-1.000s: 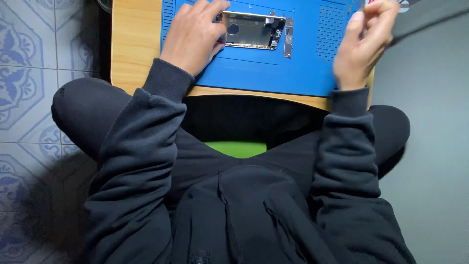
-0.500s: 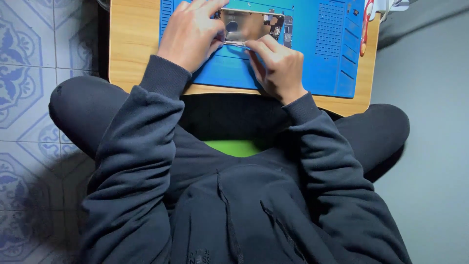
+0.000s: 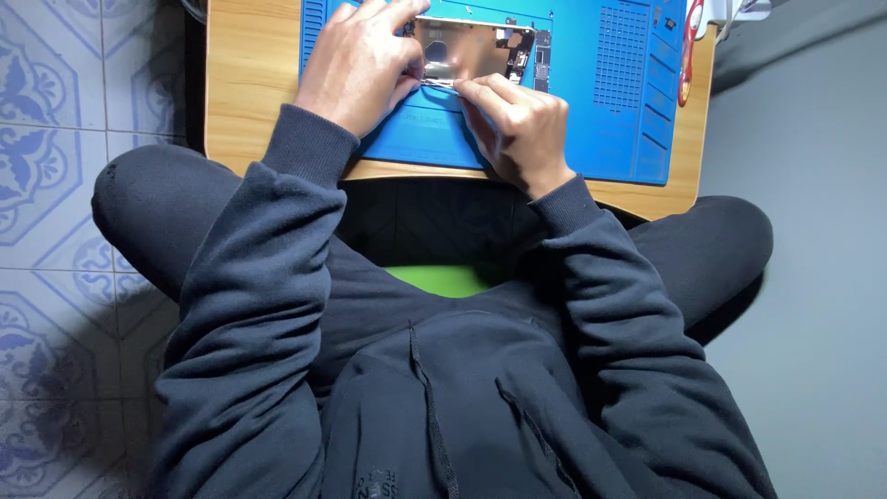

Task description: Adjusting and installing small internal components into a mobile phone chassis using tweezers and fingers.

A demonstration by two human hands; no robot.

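I see a small wooden surface [image 3: 249,83] sitting over my crossed legs, with patterned floor tiles [image 3: 55,185] off its left edge and a plain grey floor off its right edge. A blue work mat [image 3: 610,102] covers most of the surface, from mid-left out toward the right edge, leaving a bare wood strip along the left and near edges. The opened phone body [image 3: 471,51] lies flat on the mat near the far edge, roughly centre-left, metal inside showing, small parts along its right end.

My left hand [image 3: 356,69] lies curled over the phone body's left end, fingers bent down on it and thumb at its near edge; it looks like it is pressing or holding the body, but I cannot tell if it actually clamps it. My right hand [image 3: 513,125] sits on the mat just near-side of the phone, fingers pinched together on a thin pale strip [image 3: 439,83] at the phone's near edge, right beside my left thumb. The two hands touch or nearly touch there.

A red-handled tool [image 3: 688,46] lies by the far right corner of the mat, well apart from both hands, with some white items [image 3: 739,11] just beyond it, too cropped to identify.
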